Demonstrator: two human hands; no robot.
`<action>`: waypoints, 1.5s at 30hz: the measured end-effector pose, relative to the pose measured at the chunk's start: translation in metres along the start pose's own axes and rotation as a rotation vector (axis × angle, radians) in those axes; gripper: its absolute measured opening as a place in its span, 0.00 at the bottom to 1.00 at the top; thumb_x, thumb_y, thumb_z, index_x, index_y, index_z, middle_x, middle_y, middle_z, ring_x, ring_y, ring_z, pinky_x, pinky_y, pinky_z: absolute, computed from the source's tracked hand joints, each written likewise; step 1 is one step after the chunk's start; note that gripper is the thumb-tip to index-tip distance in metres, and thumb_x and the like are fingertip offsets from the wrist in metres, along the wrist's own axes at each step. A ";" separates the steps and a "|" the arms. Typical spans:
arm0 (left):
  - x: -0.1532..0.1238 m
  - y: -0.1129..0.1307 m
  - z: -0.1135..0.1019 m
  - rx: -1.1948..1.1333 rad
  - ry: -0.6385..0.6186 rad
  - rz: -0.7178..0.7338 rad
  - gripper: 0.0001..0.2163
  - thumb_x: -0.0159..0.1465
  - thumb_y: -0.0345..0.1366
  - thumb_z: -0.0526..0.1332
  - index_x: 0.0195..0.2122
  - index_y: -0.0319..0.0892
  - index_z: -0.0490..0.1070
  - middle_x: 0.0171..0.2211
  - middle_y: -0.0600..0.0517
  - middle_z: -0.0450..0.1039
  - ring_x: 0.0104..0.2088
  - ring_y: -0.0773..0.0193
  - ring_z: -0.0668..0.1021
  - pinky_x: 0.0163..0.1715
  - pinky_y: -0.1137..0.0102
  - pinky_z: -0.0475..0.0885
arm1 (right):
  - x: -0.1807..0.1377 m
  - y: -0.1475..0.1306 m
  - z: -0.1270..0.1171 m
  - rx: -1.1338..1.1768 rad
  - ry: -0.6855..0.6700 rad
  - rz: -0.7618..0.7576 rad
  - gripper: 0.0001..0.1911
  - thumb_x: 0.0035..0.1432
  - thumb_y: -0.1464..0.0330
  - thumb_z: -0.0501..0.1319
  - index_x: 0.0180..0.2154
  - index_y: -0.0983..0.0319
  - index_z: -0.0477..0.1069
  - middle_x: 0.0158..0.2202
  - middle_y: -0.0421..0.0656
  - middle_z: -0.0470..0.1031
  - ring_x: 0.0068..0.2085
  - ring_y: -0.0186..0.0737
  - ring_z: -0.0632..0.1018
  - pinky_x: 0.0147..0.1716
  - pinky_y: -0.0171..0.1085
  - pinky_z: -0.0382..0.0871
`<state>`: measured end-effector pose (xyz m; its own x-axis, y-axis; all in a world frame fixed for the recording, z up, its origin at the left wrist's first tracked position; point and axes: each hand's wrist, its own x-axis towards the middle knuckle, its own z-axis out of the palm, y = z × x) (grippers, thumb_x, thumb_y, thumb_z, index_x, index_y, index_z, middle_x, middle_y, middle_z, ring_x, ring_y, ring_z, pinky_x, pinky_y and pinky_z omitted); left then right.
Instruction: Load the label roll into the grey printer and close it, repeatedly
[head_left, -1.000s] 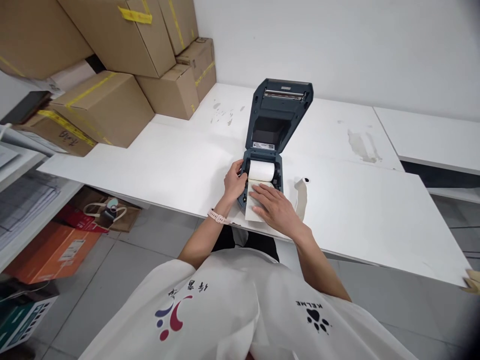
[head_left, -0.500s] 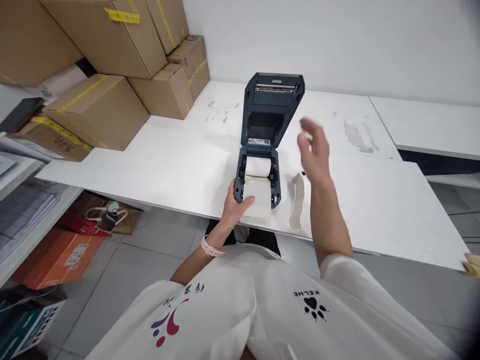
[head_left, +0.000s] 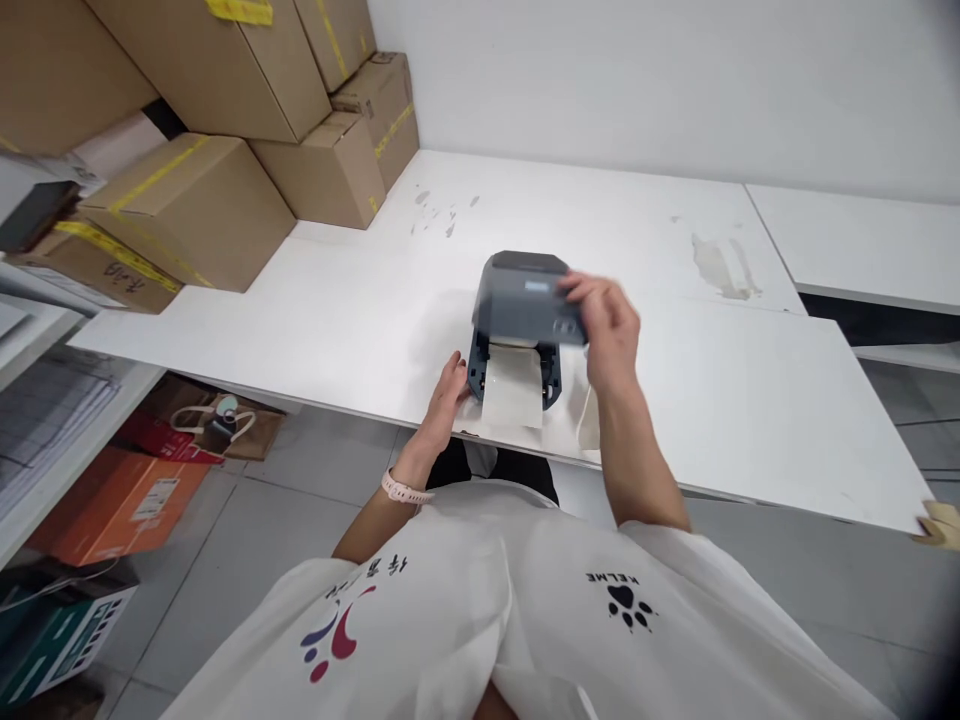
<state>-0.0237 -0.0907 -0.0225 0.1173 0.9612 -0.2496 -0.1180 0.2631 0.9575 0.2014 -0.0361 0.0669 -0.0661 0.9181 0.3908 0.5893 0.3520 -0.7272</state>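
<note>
Standing by, I note a white shirt (head_left: pixel 420 600) filling the lower middle of the frame, its wearer close up to the table (head_left: pixel 337 310). Pale wristband (head_left: pixel 405 490) on the left wrist. Left hand (head_left: pixel 448 392), centre of frame: fingers extended, nothing gripped, set along the left edge of the printer base (head_left: pixel 552 378); probably there to steady it, though firm contact cannot be confirmed. Paper strip (head_left: pixel 513 390) lies flat down the base and over its front edge, presumably to sit clear of the mechanism. Loose paper (head_left: pixel 591 425) just right of the base, partly hidden by the forearm. Right hand (head_left: pixel 611 325), right of centre: fingers closed on the right side of the lid (head_left: pixel 525 300), which is blurred and part-raised over the base; a side hold likely governs its angle. Farther off, upper left: cartons (head_left: pixel 202 210) stacked at the table's end, likely to leave working room; behind, a white wall (head_left: pixel 637 90)
</note>
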 end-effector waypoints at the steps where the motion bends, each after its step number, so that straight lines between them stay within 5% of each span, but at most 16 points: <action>1: 0.001 0.005 0.000 -0.007 0.006 0.005 0.38 0.66 0.63 0.50 0.73 0.51 0.49 0.74 0.47 0.51 0.73 0.52 0.60 0.67 0.56 0.65 | -0.020 -0.002 0.007 0.036 0.038 0.009 0.22 0.70 0.51 0.48 0.57 0.51 0.69 0.63 0.45 0.71 0.70 0.53 0.64 0.67 0.59 0.60; 4: 0.006 0.018 0.008 0.010 0.029 0.016 0.37 0.66 0.62 0.51 0.72 0.51 0.50 0.73 0.48 0.54 0.73 0.52 0.60 0.67 0.55 0.64 | -0.057 -0.003 0.027 0.124 0.115 0.110 0.23 0.67 0.52 0.53 0.60 0.50 0.65 0.67 0.45 0.66 0.72 0.51 0.61 0.69 0.58 0.59; 8: 0.013 0.028 0.018 0.004 0.043 -0.013 0.36 0.64 0.57 0.59 0.71 0.51 0.54 0.73 0.50 0.56 0.72 0.50 0.61 0.68 0.57 0.65 | -0.069 0.005 0.042 0.387 0.142 0.411 0.44 0.61 0.49 0.59 0.71 0.49 0.43 0.75 0.44 0.46 0.74 0.49 0.54 0.69 0.54 0.60; 12: 0.012 0.030 0.016 0.036 0.034 -0.044 0.36 0.63 0.53 0.62 0.70 0.51 0.54 0.72 0.48 0.58 0.71 0.47 0.64 0.66 0.55 0.66 | -0.073 0.017 0.045 0.683 0.005 0.612 0.53 0.55 0.49 0.65 0.72 0.51 0.40 0.75 0.46 0.49 0.73 0.51 0.60 0.69 0.54 0.61; 17: 0.010 0.021 0.014 0.024 -0.010 0.027 0.36 0.63 0.53 0.62 0.69 0.45 0.56 0.71 0.43 0.60 0.69 0.46 0.66 0.64 0.56 0.69 | -0.082 0.024 0.046 0.682 -0.065 0.622 0.45 0.59 0.49 0.62 0.71 0.48 0.45 0.73 0.42 0.55 0.71 0.50 0.63 0.69 0.55 0.62; 25: 0.016 0.004 0.015 0.144 0.074 0.187 0.34 0.62 0.58 0.60 0.65 0.44 0.61 0.65 0.41 0.67 0.64 0.48 0.71 0.58 0.59 0.71 | -0.081 0.022 0.051 0.583 -0.031 0.587 0.47 0.59 0.47 0.60 0.72 0.51 0.43 0.74 0.44 0.52 0.73 0.49 0.59 0.70 0.55 0.59; 28: -0.007 0.003 0.019 0.242 0.238 0.200 0.26 0.64 0.54 0.60 0.59 0.46 0.65 0.60 0.44 0.71 0.58 0.55 0.75 0.52 0.63 0.73 | -0.081 0.026 0.051 0.547 -0.065 0.575 0.48 0.59 0.45 0.59 0.73 0.51 0.40 0.74 0.44 0.52 0.72 0.48 0.60 0.69 0.53 0.61; 30: -0.027 -0.001 0.023 0.311 0.390 0.192 0.17 0.63 0.51 0.62 0.47 0.46 0.70 0.46 0.48 0.75 0.45 0.61 0.77 0.44 0.67 0.72 | -0.081 0.027 0.051 0.530 -0.077 0.564 0.48 0.60 0.45 0.57 0.73 0.51 0.39 0.74 0.44 0.52 0.72 0.48 0.61 0.69 0.52 0.62; 33: -0.046 -0.007 0.031 0.228 0.194 0.043 0.17 0.64 0.51 0.60 0.26 0.44 0.65 0.25 0.55 0.67 0.27 0.68 0.69 0.29 0.70 0.65 | -0.082 0.028 0.050 0.532 -0.068 0.570 0.49 0.59 0.45 0.57 0.73 0.53 0.39 0.74 0.45 0.53 0.72 0.47 0.62 0.69 0.51 0.62; 36: -0.046 -0.007 0.038 0.039 -0.011 -0.108 0.20 0.61 0.51 0.64 0.21 0.43 0.63 0.19 0.58 0.61 0.20 0.72 0.61 0.22 0.71 0.56 | -0.082 0.026 0.049 0.573 -0.050 0.588 0.50 0.57 0.46 0.60 0.72 0.56 0.41 0.73 0.47 0.54 0.71 0.47 0.62 0.70 0.49 0.60; 45: -0.042 -0.007 0.020 0.102 -0.062 -0.067 0.22 0.63 0.52 0.63 0.19 0.42 0.67 0.17 0.56 0.66 0.19 0.72 0.65 0.22 0.71 0.60 | -0.049 0.012 0.044 0.385 0.011 0.520 0.53 0.55 0.52 0.64 0.73 0.55 0.39 0.74 0.48 0.50 0.71 0.51 0.60 0.68 0.51 0.61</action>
<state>-0.0083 -0.1340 -0.0157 0.1828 0.9340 -0.3068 -0.0078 0.3134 0.9496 0.1760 -0.0682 0.0139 0.1594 0.9852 -0.0626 0.2113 -0.0959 -0.9727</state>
